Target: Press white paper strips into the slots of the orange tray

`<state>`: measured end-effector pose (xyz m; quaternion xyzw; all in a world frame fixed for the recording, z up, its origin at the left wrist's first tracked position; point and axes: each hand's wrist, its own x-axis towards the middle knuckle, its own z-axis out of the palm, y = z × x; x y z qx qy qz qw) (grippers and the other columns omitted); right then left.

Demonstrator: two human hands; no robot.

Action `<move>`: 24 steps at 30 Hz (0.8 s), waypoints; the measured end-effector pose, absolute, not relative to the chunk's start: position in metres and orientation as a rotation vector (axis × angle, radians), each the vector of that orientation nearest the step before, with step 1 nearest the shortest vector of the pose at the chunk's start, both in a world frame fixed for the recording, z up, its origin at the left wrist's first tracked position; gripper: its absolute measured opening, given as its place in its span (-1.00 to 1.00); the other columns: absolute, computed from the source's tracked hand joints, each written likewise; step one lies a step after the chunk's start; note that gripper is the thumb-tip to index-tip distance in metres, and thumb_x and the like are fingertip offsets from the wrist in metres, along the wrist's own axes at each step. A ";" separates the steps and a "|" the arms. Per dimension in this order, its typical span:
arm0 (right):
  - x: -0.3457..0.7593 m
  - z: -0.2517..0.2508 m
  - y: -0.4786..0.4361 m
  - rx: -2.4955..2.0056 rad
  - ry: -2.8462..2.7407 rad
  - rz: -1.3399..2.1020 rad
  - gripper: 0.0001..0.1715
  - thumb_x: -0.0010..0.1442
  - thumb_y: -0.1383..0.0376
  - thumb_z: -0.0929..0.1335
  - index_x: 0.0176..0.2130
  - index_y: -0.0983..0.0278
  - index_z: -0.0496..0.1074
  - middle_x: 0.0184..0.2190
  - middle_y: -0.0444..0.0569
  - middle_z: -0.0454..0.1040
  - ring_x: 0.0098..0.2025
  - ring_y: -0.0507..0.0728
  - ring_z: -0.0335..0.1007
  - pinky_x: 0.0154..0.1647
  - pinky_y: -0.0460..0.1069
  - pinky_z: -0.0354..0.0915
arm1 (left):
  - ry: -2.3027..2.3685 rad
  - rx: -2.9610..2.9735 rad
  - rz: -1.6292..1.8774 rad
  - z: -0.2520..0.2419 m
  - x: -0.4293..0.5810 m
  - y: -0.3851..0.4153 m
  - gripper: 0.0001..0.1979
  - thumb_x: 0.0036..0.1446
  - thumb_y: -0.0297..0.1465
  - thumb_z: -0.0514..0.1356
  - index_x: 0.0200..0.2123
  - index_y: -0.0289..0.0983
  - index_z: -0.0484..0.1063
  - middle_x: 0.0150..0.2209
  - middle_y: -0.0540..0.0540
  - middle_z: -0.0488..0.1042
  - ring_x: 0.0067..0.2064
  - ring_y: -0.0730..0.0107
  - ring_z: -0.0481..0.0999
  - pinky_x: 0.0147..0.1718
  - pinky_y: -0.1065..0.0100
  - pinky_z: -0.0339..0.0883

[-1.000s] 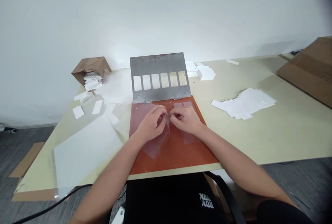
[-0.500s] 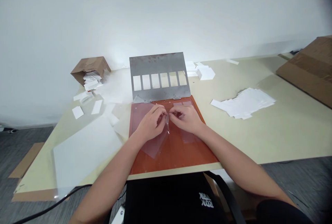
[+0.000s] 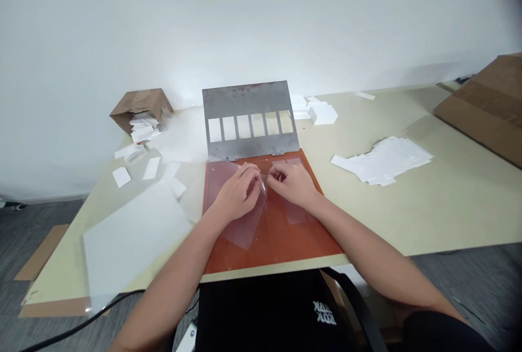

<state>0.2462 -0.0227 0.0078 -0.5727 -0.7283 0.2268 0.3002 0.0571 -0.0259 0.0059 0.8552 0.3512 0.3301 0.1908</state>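
My left hand point(image 3: 240, 193) is closed in a pinch on a clear plastic film point(image 3: 246, 235), which slants over the left half of an orange-brown board point(image 3: 281, 248). Close beside it, the fingertips of my right hand point(image 3: 294, 182) are pinched at the same film's upper right edge, where the plastic bends and shines. Another clear rectangular piece point(image 3: 297, 215) lies flat on the board's right side, partly under my right wrist. Hinged to the board's far edge, a grey metal plate point(image 3: 247, 100) with a row of several rectangular windows stands raised.
Larger translucent sheets point(image 3: 130, 232) and white card pieces point(image 3: 122, 177) lie at left, before a cardboard box point(image 3: 141, 103) of white scraps. A pile of white strips point(image 3: 385, 161) is at right. White stacks point(image 3: 323, 114) stand behind, and a big carton point(image 3: 485, 107) at far right.
My right fingertips have drawn slightly away from my left, widening the gap between them. The film's bent edge now spreads a little wider there, and its lower corner has shifted slightly right.
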 end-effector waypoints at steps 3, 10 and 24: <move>0.246 0.008 -0.022 -1.572 -1.935 0.604 -0.86 0.08 0.31 0.32 -0.51 0.22 0.39 -0.53 -0.18 0.49 -0.49 0.01 0.29 -0.42 -0.07 0.10 | 1.012 2.389 0.914 0.006 0.057 -0.026 -0.89 0.26 -0.53 -0.02 -0.28 -0.20 0.20 -0.13 -0.17 0.42 -0.13 0.26 0.45 -0.28 0.27 0.33; 0.246 0.010 -0.022 -1.657 -1.951 0.597 -0.85 0.09 0.31 0.32 -0.50 0.21 0.41 -0.49 -0.19 0.53 -0.44 0.02 0.33 -0.40 -0.06 0.10 | 1.055 2.355 0.874 0.006 0.055 -0.024 -0.89 0.26 -0.52 -0.02 -0.29 -0.19 0.19 -0.10 -0.16 0.42 -0.16 0.28 0.45 -0.34 0.30 0.30; 0.246 0.008 -0.020 -1.690 -1.993 0.553 -0.86 0.11 0.30 0.32 -0.45 0.20 0.46 -0.45 -0.15 0.56 -0.41 0.04 0.35 -0.39 -0.06 0.11 | 1.105 2.321 0.855 0.006 0.054 -0.025 -0.87 0.24 -0.54 -0.01 -0.31 -0.20 0.19 -0.08 -0.13 0.45 -0.32 0.39 0.39 -0.34 0.30 0.28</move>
